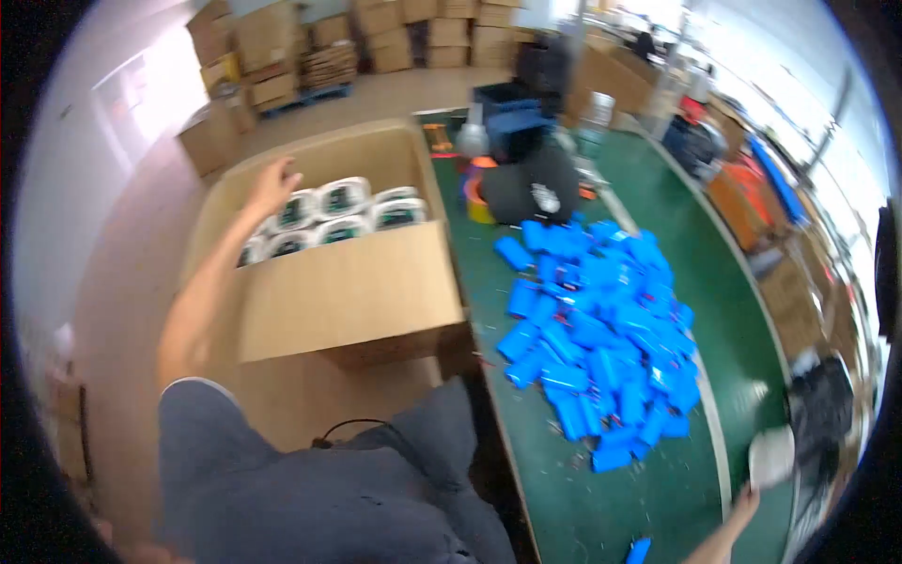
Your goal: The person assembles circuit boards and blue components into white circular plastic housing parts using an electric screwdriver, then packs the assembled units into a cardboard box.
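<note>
My left hand reaches over the far left part of an open cardboard box, its fingers apart and nothing seen in them. Below and beside it in the box sit several white rounded packs with dark green-and-black faces; the front flap hides their lower parts. At the lower right, my right hand is closed on the edge of a white rounded pack, held over the far side of the green table. A large heap of blue wrapped battery packs lies on the table between my hands.
Behind the heap are a black cap, tape rolls, a spray bottle, dark bins and a clear jar. One loose blue pack lies near me. Stacked cartons stand along the back wall.
</note>
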Action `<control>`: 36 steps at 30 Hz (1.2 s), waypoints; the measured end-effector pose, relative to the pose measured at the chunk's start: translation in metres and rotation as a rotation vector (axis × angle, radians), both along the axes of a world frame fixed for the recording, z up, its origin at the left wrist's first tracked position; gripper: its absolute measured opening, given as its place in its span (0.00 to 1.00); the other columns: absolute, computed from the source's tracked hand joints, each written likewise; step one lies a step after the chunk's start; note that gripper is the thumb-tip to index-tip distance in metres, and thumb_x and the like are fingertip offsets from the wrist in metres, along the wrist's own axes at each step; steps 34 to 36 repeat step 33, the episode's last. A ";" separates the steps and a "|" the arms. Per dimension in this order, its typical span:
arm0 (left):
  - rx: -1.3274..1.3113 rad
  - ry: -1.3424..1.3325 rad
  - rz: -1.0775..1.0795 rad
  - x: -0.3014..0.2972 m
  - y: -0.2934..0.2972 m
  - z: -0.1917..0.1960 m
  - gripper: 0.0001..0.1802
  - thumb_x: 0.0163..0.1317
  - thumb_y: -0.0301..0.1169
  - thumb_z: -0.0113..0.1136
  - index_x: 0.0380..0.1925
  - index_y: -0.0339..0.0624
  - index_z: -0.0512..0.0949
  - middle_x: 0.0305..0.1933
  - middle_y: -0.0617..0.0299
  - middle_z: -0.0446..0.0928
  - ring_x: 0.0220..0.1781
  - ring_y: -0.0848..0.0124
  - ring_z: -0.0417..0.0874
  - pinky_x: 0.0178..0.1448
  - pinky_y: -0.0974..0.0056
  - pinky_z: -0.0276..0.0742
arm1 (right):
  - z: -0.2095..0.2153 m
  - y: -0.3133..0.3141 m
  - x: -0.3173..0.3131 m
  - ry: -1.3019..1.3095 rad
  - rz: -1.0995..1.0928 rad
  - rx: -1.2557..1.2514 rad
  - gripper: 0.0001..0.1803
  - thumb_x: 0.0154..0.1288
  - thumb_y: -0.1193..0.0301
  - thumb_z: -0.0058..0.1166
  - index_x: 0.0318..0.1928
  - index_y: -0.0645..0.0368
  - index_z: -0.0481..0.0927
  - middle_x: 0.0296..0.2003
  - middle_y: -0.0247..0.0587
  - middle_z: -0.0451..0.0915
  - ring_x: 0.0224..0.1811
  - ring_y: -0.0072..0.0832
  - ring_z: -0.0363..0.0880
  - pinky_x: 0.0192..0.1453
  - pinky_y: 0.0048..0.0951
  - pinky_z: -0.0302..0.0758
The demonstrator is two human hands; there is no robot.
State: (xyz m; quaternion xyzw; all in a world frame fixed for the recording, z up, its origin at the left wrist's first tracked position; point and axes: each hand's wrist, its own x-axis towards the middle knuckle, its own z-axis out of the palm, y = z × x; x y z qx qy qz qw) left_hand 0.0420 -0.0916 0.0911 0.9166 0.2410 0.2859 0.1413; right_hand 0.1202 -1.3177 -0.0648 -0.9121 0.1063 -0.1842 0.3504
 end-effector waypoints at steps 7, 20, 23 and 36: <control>-0.168 0.231 0.211 -0.068 0.069 -0.040 0.15 0.52 0.35 0.60 0.37 0.38 0.78 0.37 0.48 0.79 0.41 0.56 0.79 0.47 0.59 0.73 | -0.012 0.155 0.033 0.092 0.133 0.126 0.18 0.61 0.72 0.49 0.51 0.67 0.71 0.33 0.32 0.72 0.33 0.21 0.69 0.35 0.22 0.68; -0.060 0.498 -0.386 0.126 0.026 -0.111 0.16 0.53 0.34 0.57 0.41 0.37 0.76 0.40 0.43 0.77 0.45 0.51 0.77 0.50 0.54 0.71 | 0.110 0.392 -0.070 -0.022 0.394 0.513 0.20 0.59 0.73 0.51 0.53 0.66 0.69 0.30 0.30 0.69 0.30 0.19 0.66 0.32 0.20 0.66; -0.084 0.592 -0.384 0.162 0.033 -0.122 0.18 0.52 0.34 0.56 0.42 0.37 0.77 0.42 0.43 0.76 0.47 0.51 0.76 0.52 0.54 0.71 | 0.131 0.430 -0.090 -0.064 0.445 0.603 0.21 0.59 0.73 0.51 0.53 0.66 0.68 0.30 0.30 0.69 0.30 0.19 0.66 0.31 0.20 0.66; 0.338 0.851 -0.728 0.251 0.094 -0.230 0.18 0.49 0.45 0.56 0.37 0.47 0.81 0.31 0.52 0.80 0.32 0.56 0.80 0.39 0.55 0.76 | 0.129 0.408 -0.304 -0.534 -0.113 1.177 0.29 0.53 0.74 0.56 0.57 0.63 0.64 0.25 0.26 0.60 0.24 0.16 0.59 0.26 0.17 0.59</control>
